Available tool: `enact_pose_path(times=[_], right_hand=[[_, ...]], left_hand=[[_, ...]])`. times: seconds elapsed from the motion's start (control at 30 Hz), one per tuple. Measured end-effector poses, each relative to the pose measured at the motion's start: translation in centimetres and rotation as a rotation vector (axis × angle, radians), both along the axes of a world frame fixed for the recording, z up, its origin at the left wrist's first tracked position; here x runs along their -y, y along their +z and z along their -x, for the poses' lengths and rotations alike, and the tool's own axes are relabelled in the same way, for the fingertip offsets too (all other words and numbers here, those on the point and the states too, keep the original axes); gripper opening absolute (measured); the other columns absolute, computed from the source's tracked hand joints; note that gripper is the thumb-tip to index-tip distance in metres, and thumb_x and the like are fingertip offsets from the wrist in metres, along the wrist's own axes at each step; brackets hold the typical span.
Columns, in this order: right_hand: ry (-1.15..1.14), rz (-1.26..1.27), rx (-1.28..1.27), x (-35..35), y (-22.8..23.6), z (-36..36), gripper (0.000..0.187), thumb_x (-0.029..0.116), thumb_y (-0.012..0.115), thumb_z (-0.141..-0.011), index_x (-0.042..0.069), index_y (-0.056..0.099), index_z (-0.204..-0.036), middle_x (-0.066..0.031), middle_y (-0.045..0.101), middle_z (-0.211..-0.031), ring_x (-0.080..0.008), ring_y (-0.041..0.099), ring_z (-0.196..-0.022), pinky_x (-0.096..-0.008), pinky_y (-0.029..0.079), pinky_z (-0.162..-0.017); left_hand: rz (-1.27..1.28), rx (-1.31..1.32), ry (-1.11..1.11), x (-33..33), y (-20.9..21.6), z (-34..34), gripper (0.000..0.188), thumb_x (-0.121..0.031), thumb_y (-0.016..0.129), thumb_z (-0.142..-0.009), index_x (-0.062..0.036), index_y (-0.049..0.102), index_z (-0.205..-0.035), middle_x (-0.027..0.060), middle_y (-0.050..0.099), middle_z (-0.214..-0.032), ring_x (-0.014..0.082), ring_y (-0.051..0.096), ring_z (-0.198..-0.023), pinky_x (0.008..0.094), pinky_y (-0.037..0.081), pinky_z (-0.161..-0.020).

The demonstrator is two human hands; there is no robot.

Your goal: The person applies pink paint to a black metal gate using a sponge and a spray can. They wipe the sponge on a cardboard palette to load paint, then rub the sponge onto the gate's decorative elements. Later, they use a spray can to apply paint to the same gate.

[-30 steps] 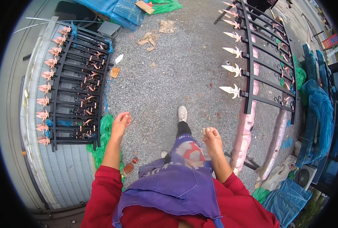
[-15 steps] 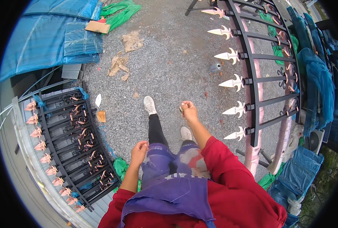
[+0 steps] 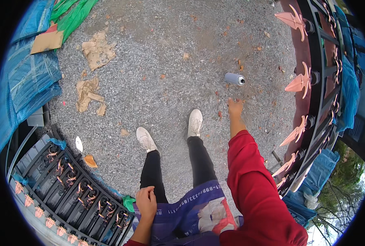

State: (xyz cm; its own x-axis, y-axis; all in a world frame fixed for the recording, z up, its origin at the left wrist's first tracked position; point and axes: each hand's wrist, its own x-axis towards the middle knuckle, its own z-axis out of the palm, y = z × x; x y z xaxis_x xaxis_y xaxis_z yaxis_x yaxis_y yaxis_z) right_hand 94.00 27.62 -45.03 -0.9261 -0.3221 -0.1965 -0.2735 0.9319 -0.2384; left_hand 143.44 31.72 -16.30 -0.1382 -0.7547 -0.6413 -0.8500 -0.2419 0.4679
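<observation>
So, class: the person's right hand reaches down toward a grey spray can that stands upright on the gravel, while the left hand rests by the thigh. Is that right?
Not quite. In the head view the grey spray can lies on its side on the gravel, not upright. The rest holds: the right hand reaches down toward it, and the left hand rests by the thigh.

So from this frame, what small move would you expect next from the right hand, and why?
Probably a further reach down to grasp the grey spray can. The right hand is stretched toward it, empty, just short of it on the gravel.
</observation>
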Motion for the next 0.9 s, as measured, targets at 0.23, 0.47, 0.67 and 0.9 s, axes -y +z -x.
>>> enact_pose_path(times=[0.23,0.47,0.67,0.9], right_hand=[[-0.044,-0.089,-0.152,3.9,-8.7,12.6,0.101,0.033,0.083,-0.069,-0.006,0.027,-0.144,-0.027,0.056,-0.125,-0.0377,0.06,-0.11,-0.0416,0.049,-0.093],[0.012,-0.041,0.109,6.6,-10.1,14.7,0.092,0.029,0.086,-0.062,0.001,0.04,-0.138,-0.0226,0.058,-0.127,-0.0367,0.058,-0.116,-0.0412,0.046,-0.097],[0.024,0.078,-0.055,6.3,-5.4,7.2,0.074,0.025,0.084,-0.059,0.003,0.053,-0.122,-0.0222,0.062,-0.118,-0.0379,0.06,-0.109,-0.043,0.048,-0.092],[0.109,0.134,0.365,2.3,8.9,-13.9,0.069,0.022,0.083,-0.061,0.005,0.051,-0.12,-0.0244,0.063,-0.104,-0.0418,0.061,-0.099,-0.0466,0.049,-0.087]], left_hand=[[-0.1,0.037,0.024,3.5,-1.3,5.0,0.012,-0.002,0.059,-0.081,-0.0082,0.067,-0.088,0.0063,0.065,-0.082,0.0262,0.057,-0.074,0.0371,0.043,-0.068],[-0.133,0.048,0.024,4.6,-1.2,6.8,0.01,0.0,0.057,-0.082,-0.0061,0.065,-0.084,0.0077,0.064,-0.081,0.026,0.059,-0.076,0.0359,0.043,-0.069],[-0.073,0.022,-0.03,5.3,-1.7,5.2,0.011,-0.004,0.06,-0.08,-0.0083,0.067,-0.087,0.0064,0.065,-0.082,0.0264,0.058,-0.075,0.0366,0.044,-0.069],[-0.058,-0.033,-0.053,7.6,-0.2,4.6,0.032,-0.003,0.067,-0.077,-0.0026,0.061,-0.108,0.0115,0.059,-0.097,0.0255,0.058,-0.076,0.0377,0.047,-0.077]])
